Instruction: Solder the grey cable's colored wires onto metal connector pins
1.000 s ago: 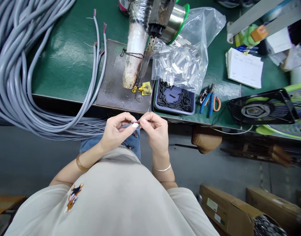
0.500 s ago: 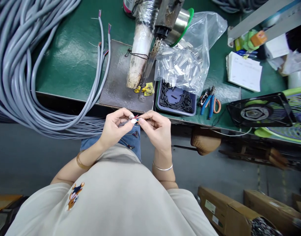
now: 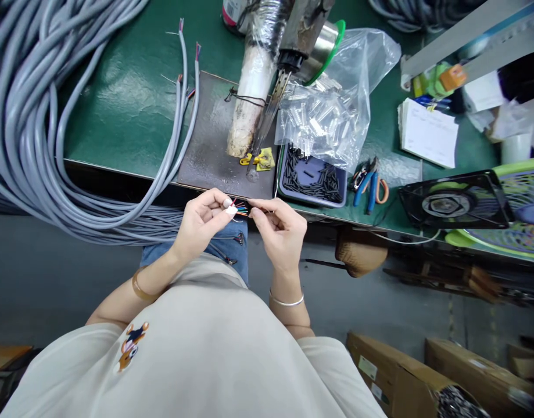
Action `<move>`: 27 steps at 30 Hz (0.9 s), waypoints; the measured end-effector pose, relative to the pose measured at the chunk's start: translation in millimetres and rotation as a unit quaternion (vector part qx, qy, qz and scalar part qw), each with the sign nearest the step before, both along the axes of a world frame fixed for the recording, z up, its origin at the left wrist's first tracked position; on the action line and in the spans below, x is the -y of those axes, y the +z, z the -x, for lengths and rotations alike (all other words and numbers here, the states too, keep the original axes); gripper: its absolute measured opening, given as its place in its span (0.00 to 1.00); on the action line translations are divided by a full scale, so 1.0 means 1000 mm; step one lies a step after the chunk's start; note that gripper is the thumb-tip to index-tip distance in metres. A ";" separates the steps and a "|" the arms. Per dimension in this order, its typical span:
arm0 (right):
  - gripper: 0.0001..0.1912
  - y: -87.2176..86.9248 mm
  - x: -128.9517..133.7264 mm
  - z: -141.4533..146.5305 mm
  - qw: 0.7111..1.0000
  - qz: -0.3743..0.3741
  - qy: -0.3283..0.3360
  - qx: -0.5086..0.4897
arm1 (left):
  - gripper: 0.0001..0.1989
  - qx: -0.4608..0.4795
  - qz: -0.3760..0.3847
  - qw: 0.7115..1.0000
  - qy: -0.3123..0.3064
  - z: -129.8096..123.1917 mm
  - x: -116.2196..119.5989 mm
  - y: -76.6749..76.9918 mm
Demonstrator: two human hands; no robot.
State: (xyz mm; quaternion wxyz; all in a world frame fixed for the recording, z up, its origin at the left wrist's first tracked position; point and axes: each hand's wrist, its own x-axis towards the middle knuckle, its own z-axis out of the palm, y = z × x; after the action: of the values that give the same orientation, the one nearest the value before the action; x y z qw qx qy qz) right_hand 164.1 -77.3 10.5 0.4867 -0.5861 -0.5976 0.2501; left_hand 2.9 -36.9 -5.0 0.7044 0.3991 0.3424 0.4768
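Pinched between the thumb and fingers of my left hand [image 3: 202, 223] is the end of a grey cable, its thin coloured wires [image 3: 240, 209] fanned out to the right. My right hand [image 3: 280, 229] is closed at the wire tips, thumb against forefinger; what it grips, if anything, is too small to make out. Both hands are at the table's front edge, before a dark metal plate [image 3: 205, 139]. Just beyond my right hand sits a purple tray [image 3: 308, 174] of small black tubes.
Coiled grey cables [image 3: 27, 116] fill the left side. A soldering iron [image 3: 271, 110] points down over the plate beside a wrapped white tube [image 3: 249, 87]. Rightward are a clear bag of connectors [image 3: 328, 116], blue-handled pliers [image 3: 372, 191], a paper stack [image 3: 427, 132] and a black fan [image 3: 454, 203].
My hands have drawn slightly apart, and the coloured wires between them now show spread out. The whole view has shifted a little.
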 end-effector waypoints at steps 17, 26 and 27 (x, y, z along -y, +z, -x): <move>0.09 0.001 -0.004 -0.002 0.994 -0.070 0.082 0.034 | 0.14 0.011 0.096 0.992 -0.076 0.001 -0.002 0.009; 0.05 0.003 -0.001 -0.002 0.995 -0.026 0.099 0.006 | 0.12 0.002 0.076 0.991 -0.108 0.002 -0.001 0.009; 0.05 0.002 -0.002 -0.003 0.994 -0.010 0.106 -0.027 | 0.12 0.003 0.054 0.993 -0.109 0.002 0.000 0.010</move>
State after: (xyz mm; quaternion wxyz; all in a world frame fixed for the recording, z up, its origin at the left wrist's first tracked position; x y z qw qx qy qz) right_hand 167.4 -75.1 12.6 0.4793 -0.5076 -0.6453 0.3102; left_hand 0.6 -36.6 4.6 0.7738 0.3944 0.3196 0.3790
